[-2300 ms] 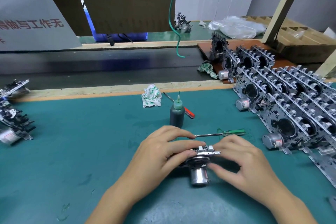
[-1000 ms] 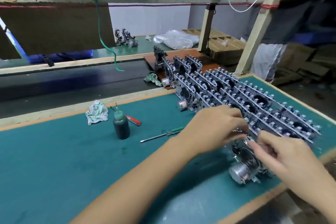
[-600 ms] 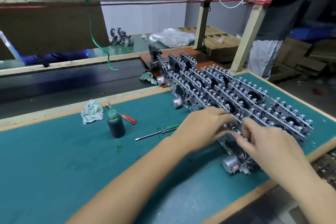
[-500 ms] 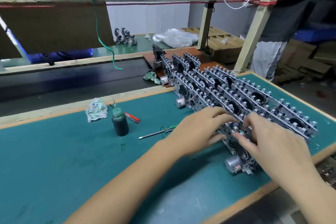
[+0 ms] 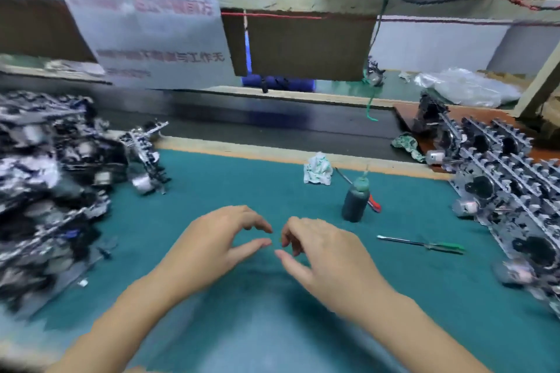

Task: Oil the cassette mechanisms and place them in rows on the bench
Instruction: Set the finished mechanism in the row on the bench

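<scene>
Left hand (image 5: pixel 212 239), right hand (image 5: pixel 327 254) empty over bench (image 5: pixel 242 185), oil bottle (image 5: pixel 354 203) beyond

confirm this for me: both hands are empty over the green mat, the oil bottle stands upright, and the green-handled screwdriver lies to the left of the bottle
Not quite. The head view shows the green-handled screwdriver lying to the right of the oil bottle, not the left. The rest holds: the left hand and right hand are empty over the green mat, and the bottle stands upright.

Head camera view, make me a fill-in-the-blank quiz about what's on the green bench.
1. Both hands, left hand and right hand, hold ____.
2. The dark oil bottle stands ____.
3. The green-handled screwdriver lies to the bottle's ____.
4. The neat rows of metal cassette mechanisms are on the bench's ____ side.

Missing: nothing; upright; right; right
</scene>
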`<state>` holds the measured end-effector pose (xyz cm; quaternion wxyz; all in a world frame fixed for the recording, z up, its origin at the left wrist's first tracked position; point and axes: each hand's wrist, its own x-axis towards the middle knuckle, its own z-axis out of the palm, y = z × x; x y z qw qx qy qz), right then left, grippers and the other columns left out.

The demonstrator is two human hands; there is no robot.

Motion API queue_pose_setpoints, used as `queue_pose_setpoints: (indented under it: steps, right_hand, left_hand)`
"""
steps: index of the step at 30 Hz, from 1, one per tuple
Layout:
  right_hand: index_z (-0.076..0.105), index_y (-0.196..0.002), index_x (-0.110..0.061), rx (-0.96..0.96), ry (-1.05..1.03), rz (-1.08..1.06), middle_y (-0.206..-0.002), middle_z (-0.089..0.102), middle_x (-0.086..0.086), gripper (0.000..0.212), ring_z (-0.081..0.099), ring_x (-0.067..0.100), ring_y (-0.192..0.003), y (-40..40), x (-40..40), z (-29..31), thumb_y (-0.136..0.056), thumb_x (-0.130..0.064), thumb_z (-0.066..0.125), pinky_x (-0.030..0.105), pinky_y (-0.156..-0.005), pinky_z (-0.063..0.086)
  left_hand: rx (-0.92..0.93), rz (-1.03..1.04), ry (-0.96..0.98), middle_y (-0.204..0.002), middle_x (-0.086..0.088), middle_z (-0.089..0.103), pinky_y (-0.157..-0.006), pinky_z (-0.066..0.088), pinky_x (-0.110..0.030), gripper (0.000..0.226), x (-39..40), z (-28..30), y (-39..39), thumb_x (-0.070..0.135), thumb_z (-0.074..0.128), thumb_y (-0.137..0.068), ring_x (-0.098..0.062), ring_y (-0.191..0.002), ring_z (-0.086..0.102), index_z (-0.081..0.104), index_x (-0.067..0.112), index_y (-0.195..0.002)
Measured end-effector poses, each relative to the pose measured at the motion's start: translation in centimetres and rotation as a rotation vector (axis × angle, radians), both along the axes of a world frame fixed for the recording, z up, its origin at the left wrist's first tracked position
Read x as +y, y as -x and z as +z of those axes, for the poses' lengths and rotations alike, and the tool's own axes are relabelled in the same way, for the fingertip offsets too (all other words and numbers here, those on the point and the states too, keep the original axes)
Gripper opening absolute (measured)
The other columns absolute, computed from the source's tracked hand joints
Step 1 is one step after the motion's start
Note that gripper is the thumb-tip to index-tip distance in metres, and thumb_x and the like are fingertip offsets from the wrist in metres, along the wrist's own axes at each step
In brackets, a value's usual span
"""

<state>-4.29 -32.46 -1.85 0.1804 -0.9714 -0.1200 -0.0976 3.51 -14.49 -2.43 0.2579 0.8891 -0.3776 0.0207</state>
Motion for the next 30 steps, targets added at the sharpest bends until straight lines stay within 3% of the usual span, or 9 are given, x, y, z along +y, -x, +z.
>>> queue_pose_setpoints:
  steps: [3,9,12,15,17,20,23,26,30]
  right_hand:
    - [0.049,-0.112,-0.024,0.027,0.047,0.220,-0.108,0.054,-0.007,0.024,0.047,0.014,-0.104,-3.4,5.2,-1.0,-0.095,-0.040,0.046,0.028,-0.075,0.034]
    - [0.043,-0.133,-0.021,-0.040,-0.027,0.461,-0.122,0.047,0.003,0.047,0.043,0.023,-0.111,-8.2,15.0,-1.6,-0.089,-0.026,0.060,0.036,-0.082,0.041]
    - [0.032,-0.145,-0.023,-0.167,0.006,0.533,-0.138,0.041,0.005,0.065,0.039,0.024,-0.120,-10.4,19.0,-0.6,-0.087,-0.019,0.061,0.037,-0.091,0.040]
    - [0.035,-0.143,-0.024,-0.306,0.245,0.594,-0.139,0.043,-0.002,0.049,0.041,0.019,-0.121,-12.2,20.9,0.3,-0.096,-0.020,0.048,0.030,-0.092,0.043]
    - [0.045,-0.134,-0.023,-0.311,0.239,0.600,-0.127,0.051,-0.004,0.039,0.047,0.017,-0.113,-12.9,21.2,0.6,-0.097,-0.013,0.044,0.027,-0.079,0.044]
    - [0.053,-0.122,-0.017,-0.283,0.230,0.626,-0.114,0.052,0.000,0.033,0.048,0.019,-0.108,-13.1,20.5,1.2,-0.092,-0.005,0.049,0.032,-0.073,0.048]
    - [0.056,-0.115,-0.014,-0.245,0.196,0.608,-0.110,0.051,0.003,0.026,0.049,0.022,-0.101,-12.4,17.6,1.9,-0.090,-0.008,0.054,0.040,-0.075,0.048]
    - [0.056,-0.113,-0.014,-0.124,0.111,0.542,-0.112,0.053,0.004,0.023,0.053,0.024,-0.099,-10.8,12.9,2.8,-0.090,-0.013,0.058,0.040,-0.079,0.044]
    - [0.059,-0.109,-0.017,0.013,0.005,0.368,-0.104,0.062,-0.002,0.019,0.057,0.020,-0.097,-7.6,5.6,3.8,-0.090,-0.016,0.062,0.036,-0.083,0.043]
  left_hand:
    - [-0.029,0.170,-0.101,-0.104,0.026,0.058,-0.088,0.042,-0.026,0.028,6.3,0.4,0.2,0.055,0.055,-0.086,0.002,-0.101,0.053,0.064,0.036,-0.105]
    - [-0.398,0.437,-0.266,-0.108,-0.005,0.064,-0.083,0.047,-0.040,0.057,16.9,1.2,0.7,0.061,0.040,-0.086,-0.026,-0.096,0.060,0.067,0.015,-0.106]
    - [-0.315,0.624,-0.381,-0.106,-0.008,0.063,-0.072,0.054,-0.050,0.071,21.1,0.6,0.5,0.075,0.044,-0.077,-0.032,-0.090,0.063,0.059,0.016,-0.114]
    - [-0.127,0.719,-0.376,-0.100,0.000,0.070,-0.066,0.056,-0.044,0.071,22.9,0.0,1.0,0.074,0.049,-0.067,-0.025,-0.082,0.068,0.057,0.025,-0.118]
    - [-0.121,0.717,-0.326,-0.098,0.006,0.071,-0.061,0.056,-0.040,0.060,23.0,-0.2,0.9,0.064,0.050,-0.068,-0.018,-0.068,0.067,0.059,0.029,-0.116]
    - [-0.220,0.667,-0.275,-0.086,0.007,0.073,-0.045,0.052,-0.031,0.041,21.8,0.4,1.0,0.035,0.080,-0.066,0.005,-0.043,0.039,0.067,0.025,-0.104]
    - [-0.285,0.564,-0.256,-0.077,0.005,0.072,-0.041,0.047,-0.027,0.045,19.6,0.9,1.0,0.017,0.090,-0.057,-0.003,-0.038,0.042,0.071,0.019,-0.098]
    - [-0.353,0.405,-0.202,-0.084,0.007,0.073,-0.043,0.044,-0.023,0.038,16.2,1.7,0.3,0.025,0.087,-0.063,-0.007,-0.051,0.059,0.072,0.018,-0.098]
    - [-0.340,0.164,-0.086,-0.092,0.016,0.069,-0.053,0.046,-0.023,0.035,9.5,2.3,-0.4,0.048,0.055,-0.080,-0.003,-0.063,0.062,0.068,0.024,-0.102]
